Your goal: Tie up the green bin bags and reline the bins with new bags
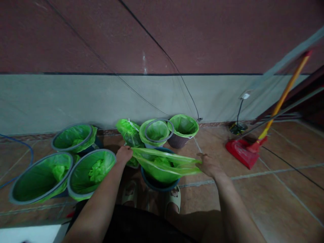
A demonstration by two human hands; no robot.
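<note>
A green plastic bin liner [162, 170] is stretched wide above a dark blue bin [149, 184] between my feet. My left hand [124, 154] is closed on the liner's left edge. On the other side my right hand [207, 164] grips its right edge, pulling the mouth into a long oval. The lower part of the liner hangs inside the bin, and bunched green plastic shows within. Just behind stand a lined light bin with a loose grey ring [172, 130] on it and a lined brown bin [178, 141].
Several bins with green liners and grey rims, such as a front bin [72, 184], stand at the left. A tied green bag [129, 133] sits by the wall. At the right are a red dustpan [240, 153], a yellow-handled broom [286, 94] and a power cable [239, 111].
</note>
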